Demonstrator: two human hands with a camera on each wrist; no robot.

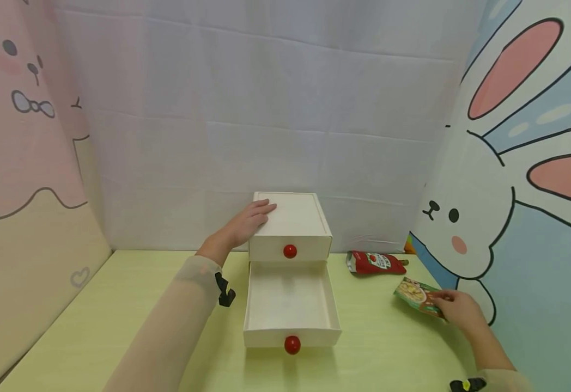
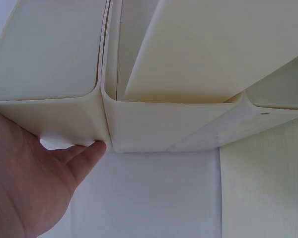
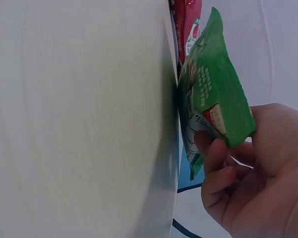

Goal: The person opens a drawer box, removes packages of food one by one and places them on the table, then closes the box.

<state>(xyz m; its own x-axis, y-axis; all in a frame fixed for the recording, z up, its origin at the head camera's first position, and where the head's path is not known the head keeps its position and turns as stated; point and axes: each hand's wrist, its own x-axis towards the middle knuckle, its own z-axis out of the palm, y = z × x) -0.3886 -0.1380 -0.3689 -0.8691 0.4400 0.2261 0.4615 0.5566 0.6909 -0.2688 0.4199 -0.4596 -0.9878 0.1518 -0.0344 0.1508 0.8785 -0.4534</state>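
A white two-drawer box (image 1: 292, 214) stands at the back of the table, its lower drawer (image 1: 290, 296) pulled out and its upper drawer (image 1: 271, 249) closed. Each drawer has a red round knob. My left hand (image 1: 246, 222) rests on the box's top left edge, fingers extended; in the left wrist view the hand (image 2: 35, 183) touches the box's side. At the right, my right hand (image 1: 462, 311) pinches a green food packet (image 1: 415, 294) by its near end. The right wrist view shows fingers and thumb about the packet (image 3: 216, 84), tilted above the table.
A red pouch with a spout (image 1: 376, 263) lies on the pale green table (image 1: 378, 348), right of the box. A white curtain (image 1: 271, 109) hangs behind. Cartoon-printed panels stand at the left (image 1: 25, 163) and right (image 1: 550, 261).
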